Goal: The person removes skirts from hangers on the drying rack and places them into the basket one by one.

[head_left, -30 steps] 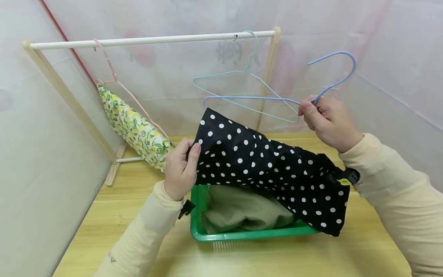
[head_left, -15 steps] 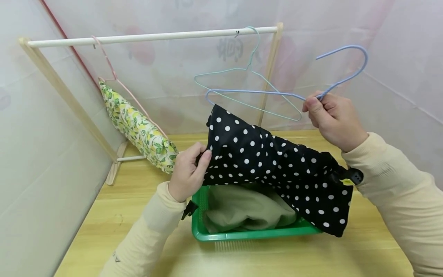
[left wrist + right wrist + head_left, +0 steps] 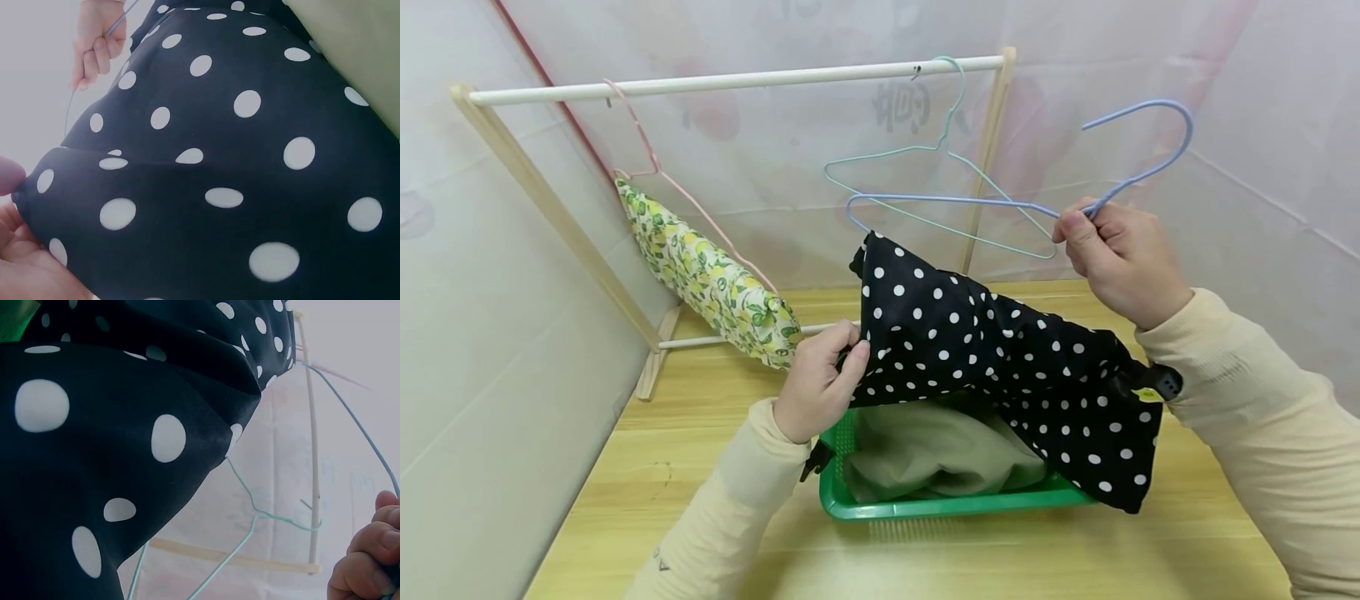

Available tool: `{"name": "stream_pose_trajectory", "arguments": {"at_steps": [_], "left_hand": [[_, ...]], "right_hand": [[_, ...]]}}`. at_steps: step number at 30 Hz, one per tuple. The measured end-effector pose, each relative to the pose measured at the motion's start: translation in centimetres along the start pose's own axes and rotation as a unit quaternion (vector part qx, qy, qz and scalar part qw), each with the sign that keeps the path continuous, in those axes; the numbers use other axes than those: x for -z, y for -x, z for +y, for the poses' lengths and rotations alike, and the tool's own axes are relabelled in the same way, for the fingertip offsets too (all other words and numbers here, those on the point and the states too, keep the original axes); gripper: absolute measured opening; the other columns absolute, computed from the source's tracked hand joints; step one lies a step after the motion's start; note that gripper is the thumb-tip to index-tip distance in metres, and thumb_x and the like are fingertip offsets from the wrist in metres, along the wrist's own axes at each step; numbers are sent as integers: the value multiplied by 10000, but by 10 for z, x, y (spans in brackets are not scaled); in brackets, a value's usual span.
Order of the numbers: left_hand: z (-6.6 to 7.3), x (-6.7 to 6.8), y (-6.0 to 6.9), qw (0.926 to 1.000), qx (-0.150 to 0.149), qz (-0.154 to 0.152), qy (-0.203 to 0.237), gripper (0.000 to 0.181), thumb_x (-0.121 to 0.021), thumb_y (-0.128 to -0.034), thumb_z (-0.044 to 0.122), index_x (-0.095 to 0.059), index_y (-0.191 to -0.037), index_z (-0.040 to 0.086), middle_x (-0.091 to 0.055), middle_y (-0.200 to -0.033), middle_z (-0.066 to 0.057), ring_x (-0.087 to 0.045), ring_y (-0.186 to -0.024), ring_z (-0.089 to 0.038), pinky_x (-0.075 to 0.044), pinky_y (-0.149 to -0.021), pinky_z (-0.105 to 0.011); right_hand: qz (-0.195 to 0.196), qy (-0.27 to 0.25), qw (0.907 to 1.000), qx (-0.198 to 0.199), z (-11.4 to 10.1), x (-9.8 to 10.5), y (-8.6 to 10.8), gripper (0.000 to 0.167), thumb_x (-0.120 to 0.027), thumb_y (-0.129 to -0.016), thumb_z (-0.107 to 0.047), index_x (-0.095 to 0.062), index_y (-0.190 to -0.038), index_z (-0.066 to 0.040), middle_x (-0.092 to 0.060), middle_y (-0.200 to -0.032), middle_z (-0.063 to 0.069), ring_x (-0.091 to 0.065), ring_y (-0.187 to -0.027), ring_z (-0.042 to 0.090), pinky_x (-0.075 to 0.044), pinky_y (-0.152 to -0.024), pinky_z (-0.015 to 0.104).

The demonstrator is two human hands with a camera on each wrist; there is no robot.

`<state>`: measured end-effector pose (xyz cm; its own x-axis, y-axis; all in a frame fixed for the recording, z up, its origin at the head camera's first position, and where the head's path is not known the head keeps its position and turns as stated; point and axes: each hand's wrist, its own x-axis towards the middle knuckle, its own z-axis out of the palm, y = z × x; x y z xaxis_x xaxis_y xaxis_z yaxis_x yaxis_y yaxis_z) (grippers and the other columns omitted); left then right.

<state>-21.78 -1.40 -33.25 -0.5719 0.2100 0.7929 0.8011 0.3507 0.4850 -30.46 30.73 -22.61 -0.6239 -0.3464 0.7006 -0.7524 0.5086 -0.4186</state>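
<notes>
The right hand [image 3: 1123, 262] holds the blue hanger [image 3: 947, 198] at the neck, directly below the hook. Its fingers are curled, with thumb and index finger pinching the wire. The hook stands clear above the hand, its open end directed left. The hanger's upper arm runs left from the grip, bends down at its left end and meets the upper left corner of the polka-dot cloth [image 3: 925, 325]. The cloth covers the lower part of the hanger.

The left hand [image 3: 822, 379] pinches the left edge of the polka-dot cloth between thumb and fingers, below that corner. The cloth spans the space between the two hands, and its right end hangs lower, in front of the right side of the green basket [image 3: 940, 507]. The basket rests on the bench [image 3: 700, 475] and contains an olive cloth [image 3: 932, 454].

At the far side stands a rack with a white rail [image 3: 737, 82] and wooden supports. A pink hanger [image 3: 657, 168] hangs from the rail at the left and carries a lemon-print cloth [image 3: 700, 279]. A mint hanger [image 3: 887, 153] hangs at the right, behind the blue hanger. Cream sleeves [image 3: 1247, 417] cover both forearms.
</notes>
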Motion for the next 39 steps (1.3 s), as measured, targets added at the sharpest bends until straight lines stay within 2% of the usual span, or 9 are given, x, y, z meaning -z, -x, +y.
{"name": "stream_pose_trajectory", "arguments": {"at_steps": [13, 24, 31, 35, 39], "left_hand": [[-4, -12, 3, 9993, 168, -334, -39, 302, -504, -938, 13, -388, -680, 119, -318, -577, 20, -298, -481, -98, -275, -471, -211], [-9, -20, 2, 9993, 65, -368, 57, 302, -517, -842, -17, -358, -628, 123, -313, -562, 8, -308, -482, -105, -259, -468, -204], [-14, -16, 11, 9979, 107, -544, 332, 290, -530, -807, -14, -375, -614, 138, -339, -577, 34, -325, -504, -62, -264, -465, -190], [-16, -12, 15, 9953, 131, -817, 495, 285, -540, -808, -12, -407, -608, 140, -391, -609, 45, -378, -538, -81, -295, -492, -182], [-15, -7, 20, 9923, 187, -1079, 574, 293, -555, -819, -16, -415, -608, 131, -404, -627, 18, -369, -565, -79, -302, -504, -188]], "right_hand": [[88, -110, 9998, 102, 14, -3, -9, 252, -506, -1003, -108, -650, -827, 1, -464, -525, 14, -375, -456, 49, -279, -441, 207], [70, -136, 9996, 234, 22, -3, -15, 255, -513, -1003, -124, -651, -824, -8, -463, -522, 17, -387, -462, 57, -296, -446, 210], [-7, -113, 9997, 202, 15, -10, -12, 255, -507, -1006, -129, -652, -826, -20, -460, -528, 9, -391, -477, 66, -308, -472, 222], [2, -216, 9996, 184, 12, -14, -9, 253, -503, -1005, -110, -650, -829, -5, -461, -522, 15, -395, -476, 62, -310, -468, 215], [53, -213, 9997, 131, 8, -17, -5, 251, -505, -1002, -98, -647, -824, 6, -462, -517, 16, -394, -472, 49, -309, -464, 199]]}}
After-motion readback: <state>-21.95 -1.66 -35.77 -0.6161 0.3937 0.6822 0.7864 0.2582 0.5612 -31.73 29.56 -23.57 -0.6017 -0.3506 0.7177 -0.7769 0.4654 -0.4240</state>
